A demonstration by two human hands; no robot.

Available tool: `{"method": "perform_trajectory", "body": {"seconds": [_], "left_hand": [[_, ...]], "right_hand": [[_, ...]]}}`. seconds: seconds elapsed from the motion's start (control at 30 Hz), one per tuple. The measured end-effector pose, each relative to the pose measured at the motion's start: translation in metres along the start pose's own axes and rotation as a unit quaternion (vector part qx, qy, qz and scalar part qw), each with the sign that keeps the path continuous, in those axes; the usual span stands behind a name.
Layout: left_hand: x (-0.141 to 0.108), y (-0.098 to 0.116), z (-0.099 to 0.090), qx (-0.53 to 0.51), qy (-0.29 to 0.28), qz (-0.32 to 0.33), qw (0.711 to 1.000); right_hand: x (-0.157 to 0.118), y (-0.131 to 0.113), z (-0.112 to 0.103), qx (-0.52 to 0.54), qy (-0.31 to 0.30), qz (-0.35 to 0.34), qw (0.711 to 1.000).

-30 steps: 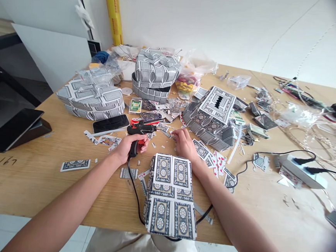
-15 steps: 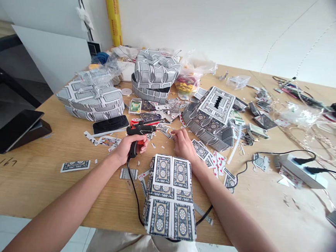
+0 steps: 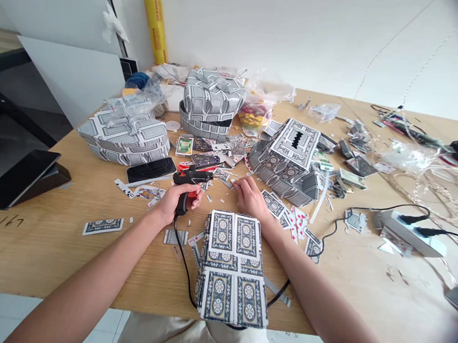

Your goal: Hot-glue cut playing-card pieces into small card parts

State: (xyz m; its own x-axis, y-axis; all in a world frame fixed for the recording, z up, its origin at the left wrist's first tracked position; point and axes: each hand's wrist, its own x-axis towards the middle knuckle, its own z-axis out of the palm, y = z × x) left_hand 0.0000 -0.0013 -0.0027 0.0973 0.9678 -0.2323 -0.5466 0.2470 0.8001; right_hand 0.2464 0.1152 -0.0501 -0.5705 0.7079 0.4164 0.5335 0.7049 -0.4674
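Observation:
My left hand point(image 3: 179, 202) is wrapped round the grip of a black and orange hot glue gun point(image 3: 192, 176), its nozzle pointing right. Just right of the nozzle, my right hand point(image 3: 249, 195) has its fingers pinched together at a small scrap, too small to make out. Between my forearms, at the table's near edge, stands a box covered in playing cards point(image 3: 232, 267), blue and white backs up. The gun's black cord runs down behind this box. Loose playing cards point(image 3: 276, 204) lie right of my right hand.
A heart-shaped card box point(image 3: 126, 137) stands at left, another lidded card box point(image 3: 212, 104) at the back, and a card-covered piece with a black slot point(image 3: 289, 158) to the right. A phone point(image 3: 151, 170) lies by my left hand. A power strip point(image 3: 412, 233) with cables sits far right.

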Motion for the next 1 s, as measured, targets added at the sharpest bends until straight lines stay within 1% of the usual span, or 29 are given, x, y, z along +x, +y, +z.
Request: {"method": "perform_trajectory", "body": {"seconds": [0.3, 1.0], "left_hand": [[-0.0006, 0.0005, 0.0005, -0.002, -0.001, -0.002, 1.000], [-0.0008, 0.0001, 0.0004, -0.005, -0.001, -0.005, 1.000]], "right_hand": [[0.0002, -0.0013, -0.0023, 0.002, -0.009, 0.000, 1.000], [-0.0018, 0.0004, -0.0012, 0.002, 0.000, 0.012, 1.000]]}}
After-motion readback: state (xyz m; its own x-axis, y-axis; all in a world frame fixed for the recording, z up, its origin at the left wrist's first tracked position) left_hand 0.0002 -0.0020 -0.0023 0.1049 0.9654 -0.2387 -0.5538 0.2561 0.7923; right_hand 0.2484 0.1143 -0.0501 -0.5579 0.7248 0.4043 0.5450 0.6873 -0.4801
